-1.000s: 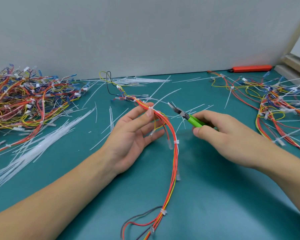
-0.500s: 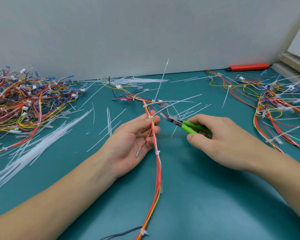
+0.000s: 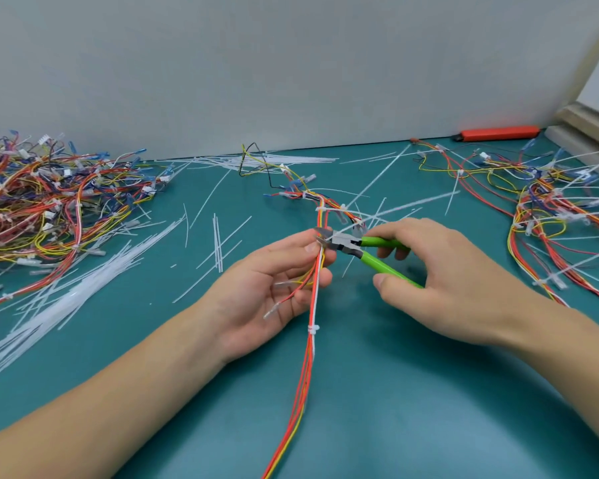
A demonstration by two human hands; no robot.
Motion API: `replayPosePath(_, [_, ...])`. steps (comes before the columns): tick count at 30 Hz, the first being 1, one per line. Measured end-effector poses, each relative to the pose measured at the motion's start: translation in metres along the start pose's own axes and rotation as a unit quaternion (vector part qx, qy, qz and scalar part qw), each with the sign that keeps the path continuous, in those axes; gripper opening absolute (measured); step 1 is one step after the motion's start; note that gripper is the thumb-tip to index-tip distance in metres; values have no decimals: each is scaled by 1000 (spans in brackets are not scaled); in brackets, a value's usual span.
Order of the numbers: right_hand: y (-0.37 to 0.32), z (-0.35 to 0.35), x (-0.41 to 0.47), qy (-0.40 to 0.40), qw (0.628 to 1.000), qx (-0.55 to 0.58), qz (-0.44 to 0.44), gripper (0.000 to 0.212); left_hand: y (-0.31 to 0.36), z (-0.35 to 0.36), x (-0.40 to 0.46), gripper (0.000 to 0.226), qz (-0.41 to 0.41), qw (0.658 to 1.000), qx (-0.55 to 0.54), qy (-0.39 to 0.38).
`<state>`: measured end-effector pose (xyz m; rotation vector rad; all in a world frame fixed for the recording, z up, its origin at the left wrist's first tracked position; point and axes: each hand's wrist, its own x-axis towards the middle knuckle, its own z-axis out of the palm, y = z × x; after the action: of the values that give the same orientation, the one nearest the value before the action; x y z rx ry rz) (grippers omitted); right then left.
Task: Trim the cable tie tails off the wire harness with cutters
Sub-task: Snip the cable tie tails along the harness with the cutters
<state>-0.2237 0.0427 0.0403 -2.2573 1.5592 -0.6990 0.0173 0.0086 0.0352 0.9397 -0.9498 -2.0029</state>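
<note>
The left hand, palm up, pinched the red, orange and yellow wire harness at mid-table above the teal mat. The right hand gripped the green-handled cutters, whose blades stood parted around a white cable tie tail at the left fingertips.

Left hand holds harness; right hand grips cutters, blades apparently around a tie tail.

A harness is held mid-table, between a wire pile left and harnesses right.
</note>
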Motion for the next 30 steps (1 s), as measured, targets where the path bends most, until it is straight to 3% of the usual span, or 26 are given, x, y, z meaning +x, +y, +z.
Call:
replayPosePath(8, [1,5,1,51,998,5,-37,50,-2,2,-3,33,19,999,34,-34])
replayPosePath(17, [2,13,1,59,993,97,-25,45,-5,4,-3,33,67,996,30,-42])
replayPosePath(21, [2,19,1,62,989,131,-14,30,-5,3,-3,33,73,995,30,-53])
replayPosePath(30, [4,18,4,75,991,108,-24,30,-6,0,-1,35,70,995,25,-66])
